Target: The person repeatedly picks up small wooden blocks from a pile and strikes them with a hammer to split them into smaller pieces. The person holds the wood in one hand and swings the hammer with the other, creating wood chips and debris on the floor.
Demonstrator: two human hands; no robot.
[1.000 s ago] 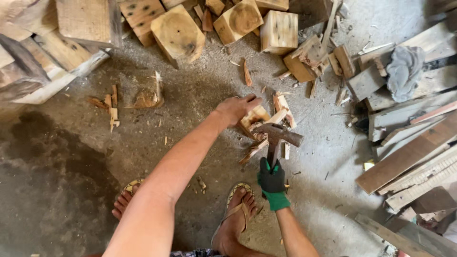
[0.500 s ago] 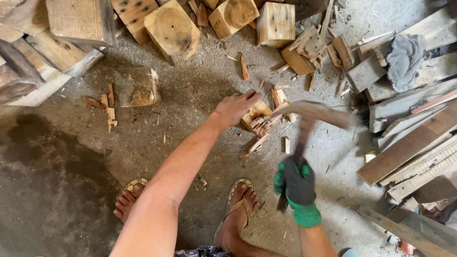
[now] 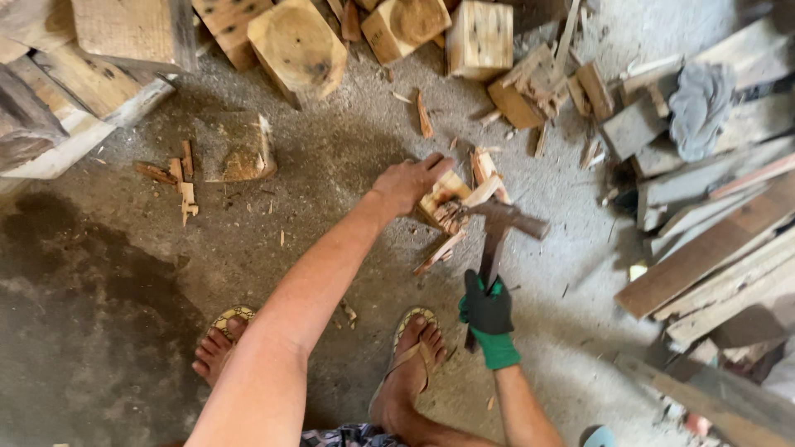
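— What is held on the left?
— A small wood block [image 3: 441,201] is steadied on the concrete floor [image 3: 331,165] by the bare left hand [image 3: 407,182], fingers clamped on its top edge.
— And to the right?
— A hatchet [image 3: 495,225] is gripped by the gloved right hand [image 3: 489,308], closed round the handle; its head is set against the block, just beside the left fingers.

A small pale wood block [image 3: 443,201], partly split, stood on the concrete floor. A rusty-headed hatchet [image 3: 495,228] rested with its head against the block's top, handle angled downward.
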